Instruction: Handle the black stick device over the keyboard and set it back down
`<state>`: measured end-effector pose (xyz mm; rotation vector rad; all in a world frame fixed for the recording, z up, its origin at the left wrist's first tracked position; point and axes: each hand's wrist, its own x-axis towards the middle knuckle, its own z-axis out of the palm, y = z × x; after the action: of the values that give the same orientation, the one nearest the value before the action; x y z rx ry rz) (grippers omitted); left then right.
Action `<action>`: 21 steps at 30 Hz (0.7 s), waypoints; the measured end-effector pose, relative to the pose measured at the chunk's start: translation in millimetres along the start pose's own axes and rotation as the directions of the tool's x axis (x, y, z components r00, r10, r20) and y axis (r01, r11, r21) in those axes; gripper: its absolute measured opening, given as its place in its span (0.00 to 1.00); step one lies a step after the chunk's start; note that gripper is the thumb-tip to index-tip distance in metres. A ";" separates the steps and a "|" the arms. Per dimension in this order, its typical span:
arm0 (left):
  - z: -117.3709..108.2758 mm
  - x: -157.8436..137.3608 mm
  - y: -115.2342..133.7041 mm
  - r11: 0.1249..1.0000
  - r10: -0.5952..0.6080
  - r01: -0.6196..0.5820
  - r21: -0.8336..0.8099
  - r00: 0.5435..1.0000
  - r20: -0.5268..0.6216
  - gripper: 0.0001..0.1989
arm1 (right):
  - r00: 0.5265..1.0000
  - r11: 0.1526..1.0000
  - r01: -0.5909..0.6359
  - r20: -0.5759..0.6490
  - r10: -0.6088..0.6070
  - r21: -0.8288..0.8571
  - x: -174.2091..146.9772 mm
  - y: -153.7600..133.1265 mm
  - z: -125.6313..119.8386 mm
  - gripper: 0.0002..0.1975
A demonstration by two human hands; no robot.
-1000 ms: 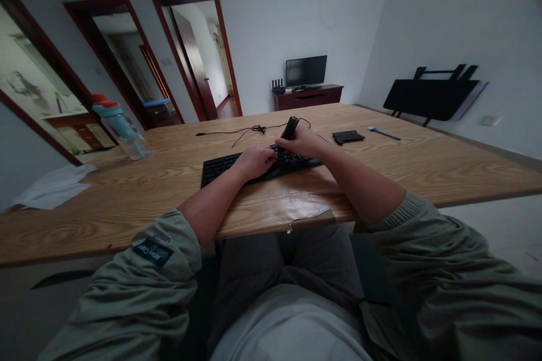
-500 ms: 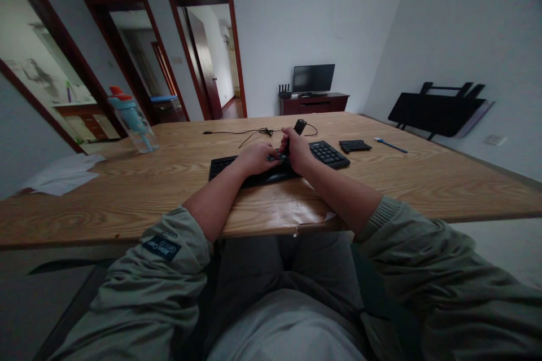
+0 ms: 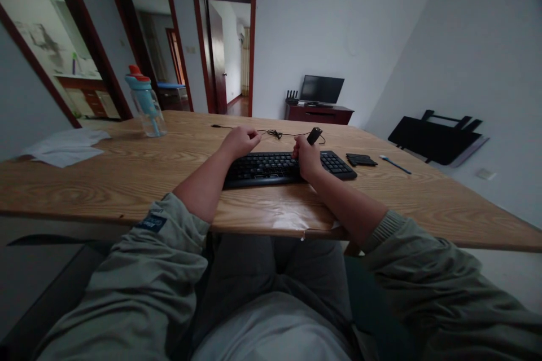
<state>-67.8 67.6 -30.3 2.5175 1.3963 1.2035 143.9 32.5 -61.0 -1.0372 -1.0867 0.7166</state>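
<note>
A black keyboard [image 3: 267,168] lies on the wooden table in front of me. My right hand [image 3: 309,159] is wrapped round a black handle [image 3: 314,135], which sticks up out of the top of the fist. Its lower end is hidden behind my fingers, over the right part of the keys. My left hand [image 3: 241,142] is above the keyboard's upper left edge, its thumb and fingers closed together. Whether anything small is pinched there I cannot make out. Behind the keyboard lies a thin black cable [image 3: 274,133], partly bundled.
Right of the keyboard lie a flat black piece [image 3: 361,160] and a blue brush [image 3: 396,164] with a pale head. A clear bottle [image 3: 148,104] with a red and blue lid stands at the left, near white paper sheets [image 3: 70,145]. The table's front edge [image 3: 271,232] is close to my lap.
My left hand has lifted off the keys and moved up and left, away from the right hand. The right hand still grips the black handle. The view has shifted a little.
</note>
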 end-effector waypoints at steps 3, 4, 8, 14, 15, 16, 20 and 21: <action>2.2 -0.7 0.6 1.000 -0.003 0.003 -0.007 1.000 0.003 0.16 | 0.999 0.998 -0.015 0.040 0.013 0.053 2.1 0.5 1.8 0.09; 2.5 -0.9 0.2 1.000 -0.011 0.011 -0.009 1.000 0.003 0.16 | 0.998 0.997 -0.025 0.057 0.021 0.078 3.0 1.2 2.5 0.10; 3.0 -1.4 -3.1 0.999 -0.031 0.031 -0.030 1.000 0.003 0.16 | 0.993 0.990 -0.072 0.098 0.061 0.119 4.4 5.9 5.2 0.13; 5.6 -0.6 -6.4 0.999 -0.023 0.023 -0.024 1.000 -0.011 0.16 | 0.997 0.992 -0.060 0.057 0.054 0.112 2.2 9.2 7.0 0.13; 6.2 -0.5 -6.9 0.999 -0.027 0.026 -0.023 1.000 -0.010 0.16 | 0.998 0.994 -0.058 0.046 0.054 0.092 2.0 9.0 7.8 0.13; 6.9 -0.4 -7.6 0.999 -0.031 0.030 -0.023 0.999 -0.010 0.16 | 0.998 0.996 -0.054 0.036 0.052 0.071 1.9 8.6 8.6 0.13; 10.6 0.1 -11.9 0.999 -0.043 0.043 -0.016 0.999 -0.011 0.15 | 1.000 0.996 0.002 0.005 -0.002 -0.085 2.2 7.1 10.9 0.12; 11.9 0.2 -13.2 0.999 -0.047 0.047 -0.018 0.999 -0.013 0.15 | 1.000 0.989 0.026 0.008 -0.025 -0.143 2.4 7.0 10.9 0.13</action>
<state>-69.6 79.5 -43.4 2.4551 1.4332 1.2209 134.6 40.7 -65.4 -1.1415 -1.1678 0.6283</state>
